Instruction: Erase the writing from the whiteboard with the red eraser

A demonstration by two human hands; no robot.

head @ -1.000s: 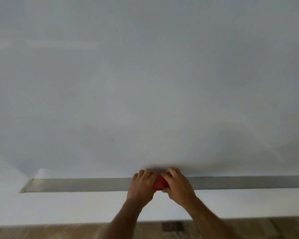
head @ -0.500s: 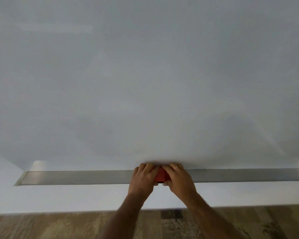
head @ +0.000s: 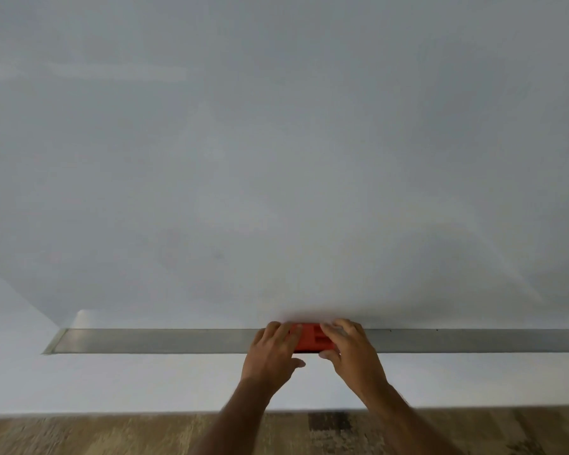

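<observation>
Whiteboard (head: pixel 276 159) fills view, looks clean, wood floor (head: pixel 112 435) below. Red eraser (head: pixel 309 338) sits on metal tray (head: pixel 161 340) at board's bottom edge. Left hand (head: pixel 273 354) and right hand (head: pixel 352 353) flank it, both grips curled on eraser ends.

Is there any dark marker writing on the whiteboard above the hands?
No, the whiteboard looks blank above both hands, and the red eraser sits low at the metal tray.

Head camera looks forward, close to the whiteboard (head: pixel 276 159), tray (head: pixel 145 341) low.
</observation>
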